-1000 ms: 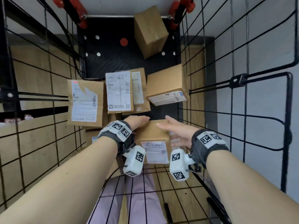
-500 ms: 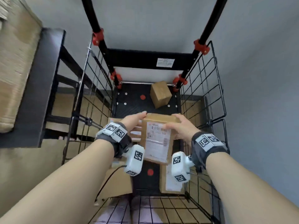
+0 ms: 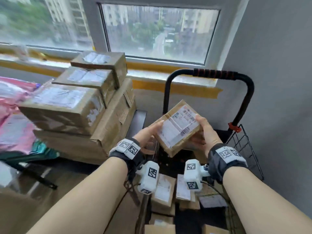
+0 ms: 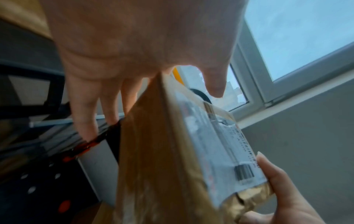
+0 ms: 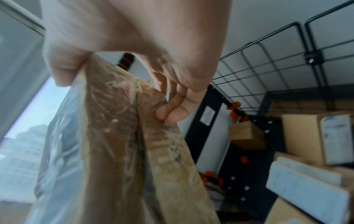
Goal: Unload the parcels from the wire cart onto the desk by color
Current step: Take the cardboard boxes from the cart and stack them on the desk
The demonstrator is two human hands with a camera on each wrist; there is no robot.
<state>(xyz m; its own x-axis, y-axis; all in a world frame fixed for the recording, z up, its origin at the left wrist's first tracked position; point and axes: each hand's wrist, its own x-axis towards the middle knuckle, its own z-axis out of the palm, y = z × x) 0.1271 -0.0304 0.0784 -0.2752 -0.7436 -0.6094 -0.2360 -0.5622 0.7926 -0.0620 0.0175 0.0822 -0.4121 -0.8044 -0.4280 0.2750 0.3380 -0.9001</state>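
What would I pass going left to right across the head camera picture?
Pink parcels → stack of brown boxes → left hand → held brown parcel → right hand → wire cart side.

— What's behind everything?
— A wide window (image 3: 158, 32) with a pale frame; grey daylight, tower blocks, trees and a road outside.
— And under it?
— A pale sill (image 3: 152, 75), with a strip of yellow tape (image 3: 177, 87) along the wall just below.
— The right side?
— A plain grey wall (image 3: 278, 65), meeting the window wall at the corner.
— Floor?
— Too dark and blurred to tell
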